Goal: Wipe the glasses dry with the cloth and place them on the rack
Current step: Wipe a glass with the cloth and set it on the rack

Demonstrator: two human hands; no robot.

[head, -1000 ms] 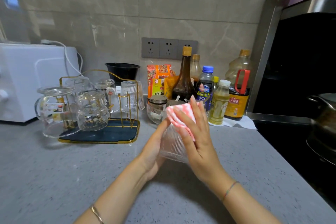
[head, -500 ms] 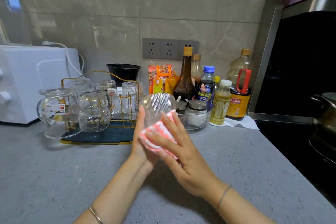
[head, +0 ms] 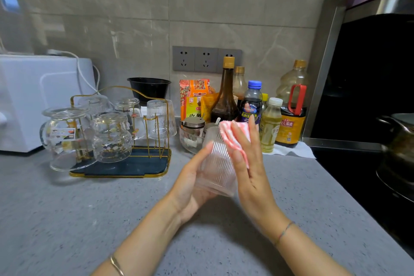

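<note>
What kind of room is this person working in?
Most likely a home kitchen: sauce bottles stand against the tiled wall, a pot sits on a dark cooktop, and a rack holds upturned glasses on the counter.

Ribbed clear glass [head: 216, 163]; cloth [head: 235, 136] soft, possibly terry.

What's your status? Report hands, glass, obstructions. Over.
Left hand holds ribbed glass. Right hand presses pink cloth flat on it. Glass not racked yet. Nothing between hands and rack.
</note>
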